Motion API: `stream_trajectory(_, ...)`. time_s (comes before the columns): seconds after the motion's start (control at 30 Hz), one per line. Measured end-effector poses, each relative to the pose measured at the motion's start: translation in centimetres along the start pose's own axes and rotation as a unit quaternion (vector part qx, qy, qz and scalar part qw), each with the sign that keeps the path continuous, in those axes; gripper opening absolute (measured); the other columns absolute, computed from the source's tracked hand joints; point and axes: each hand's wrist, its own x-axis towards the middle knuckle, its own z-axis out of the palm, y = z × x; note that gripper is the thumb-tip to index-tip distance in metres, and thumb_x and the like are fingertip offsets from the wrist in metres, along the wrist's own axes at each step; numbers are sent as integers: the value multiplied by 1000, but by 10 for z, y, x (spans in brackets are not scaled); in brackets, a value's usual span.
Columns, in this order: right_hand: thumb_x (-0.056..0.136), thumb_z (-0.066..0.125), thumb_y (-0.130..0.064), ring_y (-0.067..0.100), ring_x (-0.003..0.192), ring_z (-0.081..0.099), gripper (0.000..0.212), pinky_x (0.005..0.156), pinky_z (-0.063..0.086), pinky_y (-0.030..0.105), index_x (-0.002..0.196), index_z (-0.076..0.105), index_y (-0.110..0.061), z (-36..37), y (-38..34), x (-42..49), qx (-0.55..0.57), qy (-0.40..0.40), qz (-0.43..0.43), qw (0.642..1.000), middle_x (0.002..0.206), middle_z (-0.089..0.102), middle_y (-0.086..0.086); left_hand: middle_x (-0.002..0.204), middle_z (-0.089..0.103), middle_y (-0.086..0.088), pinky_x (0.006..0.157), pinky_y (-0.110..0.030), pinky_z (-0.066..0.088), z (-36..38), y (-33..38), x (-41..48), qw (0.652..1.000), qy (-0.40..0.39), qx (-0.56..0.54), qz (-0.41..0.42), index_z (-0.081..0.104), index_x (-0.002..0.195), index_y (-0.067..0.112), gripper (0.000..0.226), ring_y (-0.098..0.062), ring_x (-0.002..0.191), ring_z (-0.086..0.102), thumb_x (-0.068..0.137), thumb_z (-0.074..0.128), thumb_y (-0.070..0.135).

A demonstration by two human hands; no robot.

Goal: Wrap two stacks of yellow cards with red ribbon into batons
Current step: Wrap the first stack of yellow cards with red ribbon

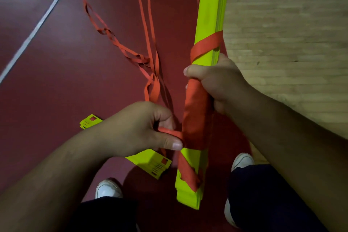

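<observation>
Right hand (216, 84) grips a long yellow card stack (209, 15) mid-length, over flat ribbon (195, 115) windings. Left hand (148, 128) pinches the ribbon's loose end beside it.

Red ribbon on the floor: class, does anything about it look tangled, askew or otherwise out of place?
Yes. The loose red ribbon trailing across the dark red floor is twisted into knotted loops beyond the left hand, which pinches it beside the stack of long yellow cards gripped by the right hand.
</observation>
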Motion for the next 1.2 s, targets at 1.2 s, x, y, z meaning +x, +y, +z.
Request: stream_trajectory(1.2,78,58,8,17,54,51,26,58,54,34,80,49,-16,-8,-11,-12,220,-144,53,963,69,46,9,104,73,-18,86,-36,54,12,-18,5,971,-114,-206,37,64,119,-1,52,-22,96,67,73,79,18)
